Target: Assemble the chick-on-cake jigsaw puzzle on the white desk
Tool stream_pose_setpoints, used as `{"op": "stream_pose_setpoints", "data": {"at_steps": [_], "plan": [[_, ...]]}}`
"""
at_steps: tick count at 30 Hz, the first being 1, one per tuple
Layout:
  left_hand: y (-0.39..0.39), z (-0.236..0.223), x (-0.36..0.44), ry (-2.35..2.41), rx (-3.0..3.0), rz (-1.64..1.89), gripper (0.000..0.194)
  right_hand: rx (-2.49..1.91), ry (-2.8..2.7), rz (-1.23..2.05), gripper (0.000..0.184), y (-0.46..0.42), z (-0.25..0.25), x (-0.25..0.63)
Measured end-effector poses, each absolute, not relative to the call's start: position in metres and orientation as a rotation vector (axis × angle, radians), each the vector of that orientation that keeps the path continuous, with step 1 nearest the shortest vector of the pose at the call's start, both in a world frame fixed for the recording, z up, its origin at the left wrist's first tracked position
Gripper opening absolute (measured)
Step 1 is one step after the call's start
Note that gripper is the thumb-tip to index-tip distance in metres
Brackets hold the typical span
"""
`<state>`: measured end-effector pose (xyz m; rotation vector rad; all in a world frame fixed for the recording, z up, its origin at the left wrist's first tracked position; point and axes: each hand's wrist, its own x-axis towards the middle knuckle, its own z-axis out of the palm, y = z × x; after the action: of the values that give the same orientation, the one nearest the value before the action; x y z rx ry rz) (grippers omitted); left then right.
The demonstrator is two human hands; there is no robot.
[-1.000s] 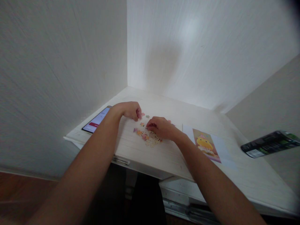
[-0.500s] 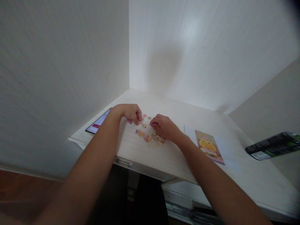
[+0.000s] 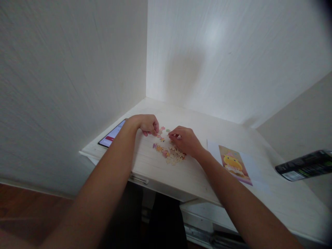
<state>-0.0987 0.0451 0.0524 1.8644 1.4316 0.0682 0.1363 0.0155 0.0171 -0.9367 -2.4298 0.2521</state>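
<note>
Both hands working over puzzle pieces

My left hand [image 3: 149, 124] is curling with fingers mostly closed, its tips pointing down at the table [image 3: 166, 178] beside a few pink pieces [image 3: 162, 128]; I cannot tell whether it is gripping one. My right hand [image 3: 186, 139] is bending thumb and forefinger nearly together, just beside a green piece [image 3: 168, 131]; anything between the tips is too small to make out.

A yellow piece [image 3: 162, 140] is lying between the hands, on the near side. The pile [image 3: 175, 157], mostly pale, is sitting just below my right hand, partly covered by it. A coloured row [image 3: 162, 150] is running up to the pile's left edge.

The print [image 3: 233, 165], showing a yellow figure, is lying beyond my right wrist. The phone [image 3: 110, 135] is lying partly behind my left forearm. A dark can [image 3: 303, 166] is standing at far right, well apart.
</note>
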Motion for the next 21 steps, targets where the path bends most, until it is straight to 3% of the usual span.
{"op": "stream_pose_setpoints", "data": {"at_steps": [9, 21], "plan": [[0.045, 0.060, -0.087, 1.303, 2.064, 0.234, 0.024, -0.991, -2.533, 0.224, 0.021, 0.022, 0.019, 0.135], [0.048, 0.050, -0.073, 1.342, 2.195, 0.139, 0.018, -0.939, -2.701, 0.762, 0.009, 0.011, 0.035, 0.156]]}}
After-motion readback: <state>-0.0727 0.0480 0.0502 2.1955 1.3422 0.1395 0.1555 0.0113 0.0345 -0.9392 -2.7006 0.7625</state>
